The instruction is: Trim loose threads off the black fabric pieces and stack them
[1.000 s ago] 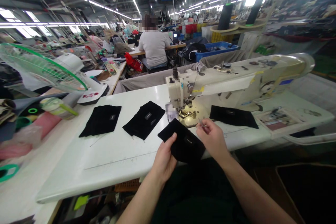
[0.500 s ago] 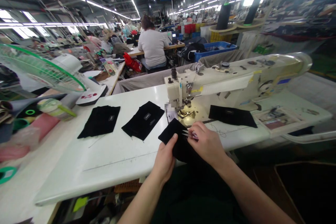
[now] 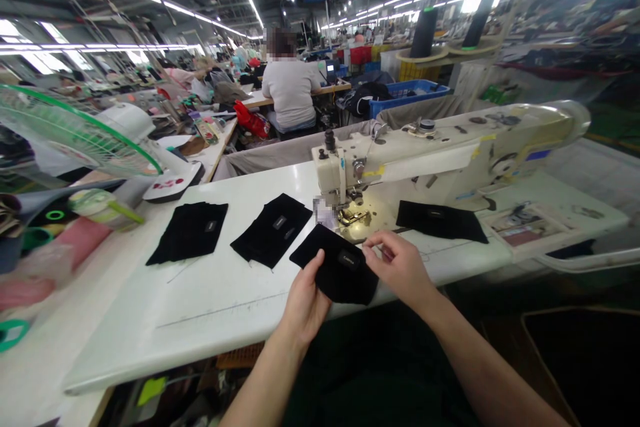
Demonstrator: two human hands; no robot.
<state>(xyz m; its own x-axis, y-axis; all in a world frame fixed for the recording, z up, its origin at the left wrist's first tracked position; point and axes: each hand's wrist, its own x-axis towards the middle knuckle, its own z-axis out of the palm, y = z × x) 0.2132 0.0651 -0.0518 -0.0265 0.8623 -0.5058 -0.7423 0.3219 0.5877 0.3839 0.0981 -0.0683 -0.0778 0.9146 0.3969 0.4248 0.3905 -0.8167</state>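
My left hand (image 3: 306, 300) grips a black fabric piece (image 3: 333, 280) with its thumb on top; a small dark label with pale lettering faces up on it. At the right edge of that piece is my right hand (image 3: 400, 267), its fingers bent and closed near the label; whatever they pinch is too small to make out. The sewing machine (image 3: 400, 153) stands just beyond, its needle area behind the held piece. Labelled black pieces lie at the left (image 3: 190, 233), in the middle (image 3: 271, 230) and at the right (image 3: 443, 221).
A white worktable (image 3: 215, 307) has a ruler line near its front edge. To the left are a green-rimmed fan (image 3: 100, 140) and a plastic container (image 3: 103, 210). A person (image 3: 290, 90) sits farther back beside a blue crate (image 3: 410, 95).
The held fabric has turned so its label shows, and my left hand has shifted slightly left. The pointed metal tool seen in my right hand earlier is no longer visible.
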